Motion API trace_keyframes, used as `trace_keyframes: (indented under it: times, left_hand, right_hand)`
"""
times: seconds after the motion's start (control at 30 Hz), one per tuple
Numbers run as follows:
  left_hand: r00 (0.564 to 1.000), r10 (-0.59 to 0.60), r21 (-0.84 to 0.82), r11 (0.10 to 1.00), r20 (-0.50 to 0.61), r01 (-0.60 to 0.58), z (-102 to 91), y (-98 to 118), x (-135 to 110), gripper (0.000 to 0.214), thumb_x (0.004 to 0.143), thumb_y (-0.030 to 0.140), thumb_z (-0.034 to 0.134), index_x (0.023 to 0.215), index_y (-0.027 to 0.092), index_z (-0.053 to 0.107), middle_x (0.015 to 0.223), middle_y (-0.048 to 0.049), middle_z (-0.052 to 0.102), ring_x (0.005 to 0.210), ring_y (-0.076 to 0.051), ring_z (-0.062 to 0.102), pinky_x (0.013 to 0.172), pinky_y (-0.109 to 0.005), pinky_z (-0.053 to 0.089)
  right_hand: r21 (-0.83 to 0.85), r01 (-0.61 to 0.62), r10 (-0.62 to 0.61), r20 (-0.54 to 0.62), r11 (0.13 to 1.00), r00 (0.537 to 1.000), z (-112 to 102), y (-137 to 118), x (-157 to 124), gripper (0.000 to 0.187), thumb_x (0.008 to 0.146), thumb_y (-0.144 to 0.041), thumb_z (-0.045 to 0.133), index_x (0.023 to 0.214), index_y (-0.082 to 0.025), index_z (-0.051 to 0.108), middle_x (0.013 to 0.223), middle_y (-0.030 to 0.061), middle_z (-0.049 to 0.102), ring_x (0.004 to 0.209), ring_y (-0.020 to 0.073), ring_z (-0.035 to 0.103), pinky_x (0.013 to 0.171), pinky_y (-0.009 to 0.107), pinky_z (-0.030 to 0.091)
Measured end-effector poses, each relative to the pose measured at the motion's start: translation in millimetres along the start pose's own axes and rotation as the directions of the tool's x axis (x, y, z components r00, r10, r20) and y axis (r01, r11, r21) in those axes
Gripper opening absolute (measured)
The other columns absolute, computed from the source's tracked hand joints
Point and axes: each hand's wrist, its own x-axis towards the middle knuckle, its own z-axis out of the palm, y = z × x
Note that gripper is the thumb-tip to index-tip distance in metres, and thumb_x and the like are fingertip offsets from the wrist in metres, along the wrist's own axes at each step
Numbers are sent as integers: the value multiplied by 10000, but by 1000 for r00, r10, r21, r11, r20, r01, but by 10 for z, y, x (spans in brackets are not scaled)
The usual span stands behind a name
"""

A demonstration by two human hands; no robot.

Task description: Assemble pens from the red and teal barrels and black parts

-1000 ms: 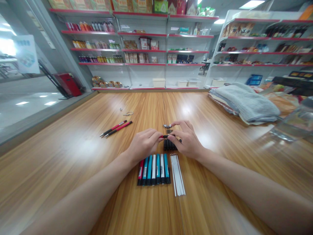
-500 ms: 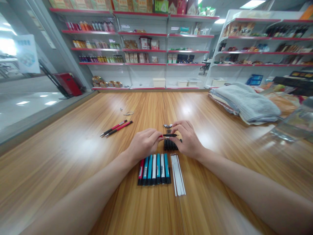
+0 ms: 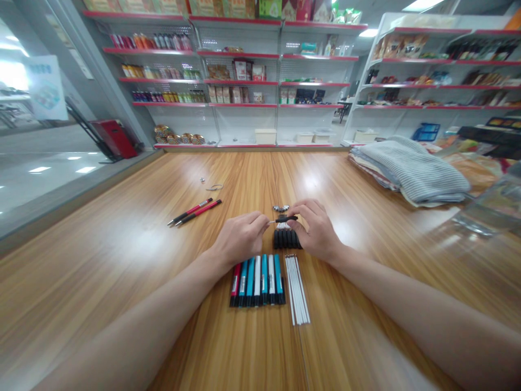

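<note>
Left hand [image 3: 240, 238]: white refill [image 3: 271, 221] was pinched, fingers narrow.
Right hand [image 3: 314, 231]: black pen tip [image 3: 286, 219] was gripped.
Axis: laid crosswise, hand to hand.

1. Wooden table [image 3: 122, 260]: the glossy plank-grain top fills the lower and middle frame. Ceiling lights reflect on it as pale patches.
2. White shelving unit [image 3: 244, 122], upper centre: red-edged shelves and perforated back panels, stocked with bottles, boxes and packets.
3. Second shelving unit [image 3: 427, 95], upper right: same build, set at an angle to the first.
4. Glass partition [image 3: 24, 136], left edge: carries a blue-and-white poster [image 3: 46, 89]. Grey glossy floor [image 3: 61, 168] shows beyond.
5. Red case on a black frame [image 3: 114, 138], left of centre: stands at the partition foot.
6. Ceiling light panel [image 3: 419, 4], top right: lit.
</note>
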Motion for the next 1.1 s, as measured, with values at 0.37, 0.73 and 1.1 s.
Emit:
trace_keyframes:
  times: [0.37,0.73,1.1]
  left_hand:
    - [995,-22,52,998,101,17,6,-3,1,165,943,306,444,1030,243,570,780,-2,700,602,-150,626,463,-246,279]
    - [995,-21,23,1000,97,19,-22,21,21,213,960,356,412,933,223,576,742,-3,691,574,-129,602,457,-246,229]
    - [993,-38,42,999,114,34,-7,9,12,253,962,396,398,1018,246,595,705,-1,682,574,-142,605,470,-252,214]
  right_hand:
    - [7,-28,28,-19,1000,999,2,9,-3,92,885,-191,539,957,-210,592,951,51,647,951,234,548,863,407,385]
    - [6,1,-1,10,1000,1000,19,28,-11,72,880,-228,559,935,-208,600,910,48,659,910,232,557,850,408,383]
    - [-15,31,-31,23,999,999,-9,12,-5,134,907,-244,519,968,-213,635,932,50,646,926,222,545,868,400,384]
